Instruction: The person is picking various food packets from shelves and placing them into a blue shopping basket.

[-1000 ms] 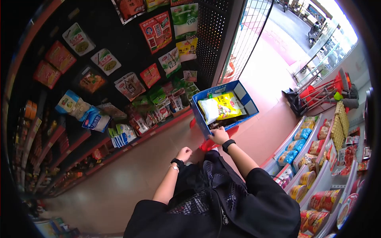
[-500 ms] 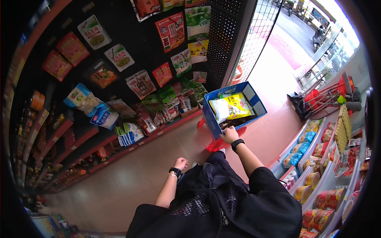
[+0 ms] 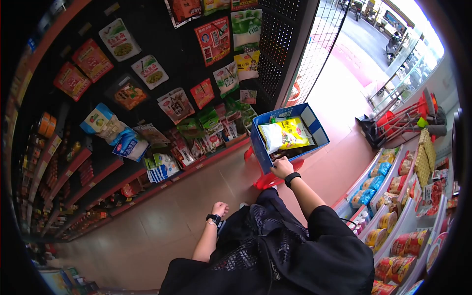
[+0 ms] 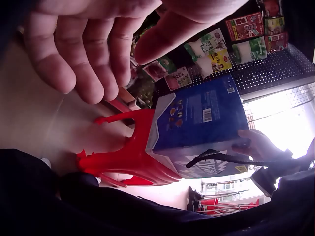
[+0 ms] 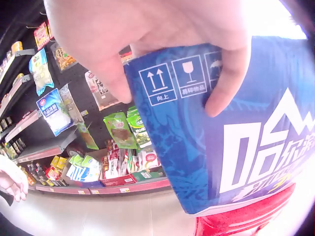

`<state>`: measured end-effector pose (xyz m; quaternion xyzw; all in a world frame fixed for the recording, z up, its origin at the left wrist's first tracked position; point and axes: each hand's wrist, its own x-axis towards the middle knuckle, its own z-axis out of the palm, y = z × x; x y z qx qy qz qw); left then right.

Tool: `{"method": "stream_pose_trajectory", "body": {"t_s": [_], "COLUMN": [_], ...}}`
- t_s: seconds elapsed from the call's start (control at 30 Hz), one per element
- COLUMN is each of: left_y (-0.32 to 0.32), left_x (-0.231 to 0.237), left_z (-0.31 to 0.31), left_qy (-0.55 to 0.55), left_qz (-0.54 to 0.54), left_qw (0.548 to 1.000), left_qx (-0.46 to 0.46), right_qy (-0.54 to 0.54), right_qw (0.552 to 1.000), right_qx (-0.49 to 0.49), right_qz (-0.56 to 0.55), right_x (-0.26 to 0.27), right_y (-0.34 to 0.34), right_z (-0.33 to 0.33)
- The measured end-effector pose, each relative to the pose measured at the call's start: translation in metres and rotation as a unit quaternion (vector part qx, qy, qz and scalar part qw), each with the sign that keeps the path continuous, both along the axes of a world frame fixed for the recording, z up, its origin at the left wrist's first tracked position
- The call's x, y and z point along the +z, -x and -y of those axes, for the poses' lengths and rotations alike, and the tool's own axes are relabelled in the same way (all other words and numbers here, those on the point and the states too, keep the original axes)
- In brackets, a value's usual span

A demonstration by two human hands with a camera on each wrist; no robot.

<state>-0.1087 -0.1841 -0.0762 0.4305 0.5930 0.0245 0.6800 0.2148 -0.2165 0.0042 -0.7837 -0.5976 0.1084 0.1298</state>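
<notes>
A blue cardboard box point(image 3: 267, 156) with its top open stands on a red plastic stool point(image 4: 133, 147). Inside it lies a white and yellow food packet point(image 3: 287, 134), with darker items partly hidden beneath. My right hand point(image 3: 282, 167) grips the near upper edge at one corner. In the right wrist view its fingers point(image 5: 231, 81) come down over the printed outer side of the box point(image 5: 197, 142). My left hand point(image 3: 220, 209) hangs beside my body, fingers loosely curled with nothing in them. The left wrist view shows those fingers point(image 4: 88, 59) above and apart from the stool.
To the left, dark shelving carries hanging food packets point(image 3: 150, 71) and bags point(image 3: 130, 143). At right, a rack holds noodle packs point(image 3: 364, 196) and tubs point(image 3: 387, 222). Brooms and a red dustpan point(image 3: 388, 123) lean by the bright doorway point(image 3: 339, 78). Tiled floor point(image 3: 147, 231) runs between the shelves.
The head view has turned, so box and shelves appear farther right than a second ago. My left hand has dropped back slightly toward my body. My right hand stays on the box edge.
</notes>
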Motion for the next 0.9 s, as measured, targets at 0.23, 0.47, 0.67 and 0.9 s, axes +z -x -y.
{"method": "stream_pose_trajectory", "body": {"t_s": [0.23,0.47,0.67,0.9], "left_y": [0.003,0.008,0.013,0.009], "left_x": [0.000,-0.002,0.000,-0.001], "left_z": [0.007,0.019,0.028,0.032], "left_qy": [0.010,0.018,0.021,0.023], "left_qz": [-0.009,-0.010,-0.012,-0.017], "left_qw": [1.000,0.999,0.999,0.998], "left_qx": [0.020,0.030,0.045,0.047], "right_qy": [0.014,-0.029,0.013,0.013], "right_qw": [1.000,0.998,0.998,0.997], "right_qx": [0.017,0.054,0.065,0.072], "right_qz": [-0.021,-0.002,-0.018,-0.022], "right_x": [0.003,0.004,0.009,0.006], "right_y": [0.009,0.026,0.038,0.056], "right_z": [0.001,0.011,0.012,0.022]}}
